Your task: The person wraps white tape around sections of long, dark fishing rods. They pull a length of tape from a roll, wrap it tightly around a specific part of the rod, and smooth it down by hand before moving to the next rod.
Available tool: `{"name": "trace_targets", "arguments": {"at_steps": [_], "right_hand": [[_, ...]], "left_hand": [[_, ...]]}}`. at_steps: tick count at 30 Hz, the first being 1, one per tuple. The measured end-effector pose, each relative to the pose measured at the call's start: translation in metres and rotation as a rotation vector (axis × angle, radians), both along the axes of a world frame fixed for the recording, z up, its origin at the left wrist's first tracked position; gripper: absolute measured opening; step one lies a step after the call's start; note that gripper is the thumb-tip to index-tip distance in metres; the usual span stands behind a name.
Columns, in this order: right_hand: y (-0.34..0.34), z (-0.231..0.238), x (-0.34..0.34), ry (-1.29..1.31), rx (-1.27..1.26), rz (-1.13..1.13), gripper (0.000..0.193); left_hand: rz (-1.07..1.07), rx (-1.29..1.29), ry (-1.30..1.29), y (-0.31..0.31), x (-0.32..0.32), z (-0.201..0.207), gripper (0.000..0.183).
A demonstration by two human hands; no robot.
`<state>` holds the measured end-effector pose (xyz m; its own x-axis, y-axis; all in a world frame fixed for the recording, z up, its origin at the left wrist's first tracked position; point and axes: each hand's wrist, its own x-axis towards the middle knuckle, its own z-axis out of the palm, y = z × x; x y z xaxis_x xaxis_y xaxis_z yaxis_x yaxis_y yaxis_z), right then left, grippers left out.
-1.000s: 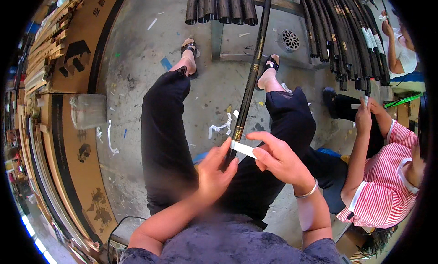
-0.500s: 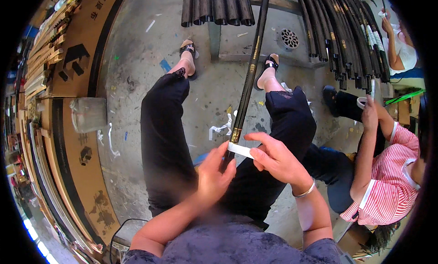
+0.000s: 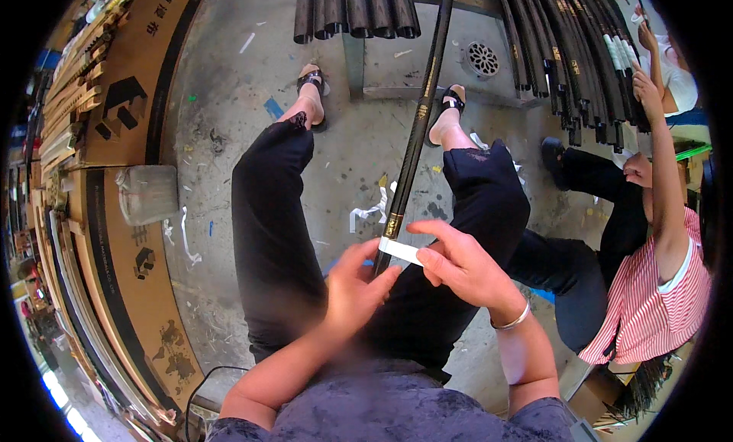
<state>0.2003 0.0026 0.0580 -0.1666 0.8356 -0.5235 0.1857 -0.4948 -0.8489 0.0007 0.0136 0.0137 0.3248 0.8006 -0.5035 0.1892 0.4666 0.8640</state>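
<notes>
A long black rod (image 3: 418,136) with gold markings slants from the top of the view down to my hands. My left hand (image 3: 357,284) is closed around its near end, fingers on one side and thumb on the other. White tape (image 3: 402,252) wraps the rod just below a gold band, and its loose end stretches to the right. That end is pinched between the thumb and fingers of my right hand (image 3: 467,268), whose index finger reaches out above it. The very tip of the rod is partly hidden by my left hand.
Several black rods (image 3: 565,52) lie side by side at the upper right, and thicker black tubes (image 3: 357,10) at the top. A striped-shirt co-worker (image 3: 649,304) sits close on my right. Cardboard boxes (image 3: 126,251) line the left; paper scraps (image 3: 372,211) litter the floor.
My hands stay almost in place on the rod and tape. The striped-shirt co-worker has leaned right and stretched an arm up toward the rods.
</notes>
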Motion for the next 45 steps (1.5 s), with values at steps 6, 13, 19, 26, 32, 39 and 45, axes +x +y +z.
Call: {"name": "trace_targets", "arguments": {"at_steps": [6,13,19,26,32,39,45], "right_hand": [[0.0,0.005,-0.001,0.002,0.006,0.019,0.032],[0.002,0.003,0.0,0.005,0.012,0.023,0.032],[0.002,0.001,0.0,0.021,-0.001,0.02,0.032],[-0.001,-0.004,0.0,0.024,0.019,0.031,0.033],[-0.001,-0.005,0.0,0.008,0.041,0.0,0.037],[0.0,-0.005,0.0,0.01,0.018,0.058,0.035],[-0.002,0.006,-0.001,-0.026,0.037,0.026,0.04]], "left_hand": [[-0.104,0.314,0.156,0.002,-0.005,-0.003,0.043],[0.043,0.101,0.002,-0.005,-0.004,-0.01,0.044],[0.073,0.058,-0.045,-0.005,-0.003,-0.008,0.045],[0.107,-0.007,-0.116,-0.007,-0.005,-0.01,0.042],[0.111,-0.019,-0.164,-0.009,-0.006,-0.011,0.039],[0.114,-0.015,-0.158,-0.012,-0.005,-0.014,0.038],[0.002,0.069,0.01,-0.004,-0.002,0.001,0.043]]}}
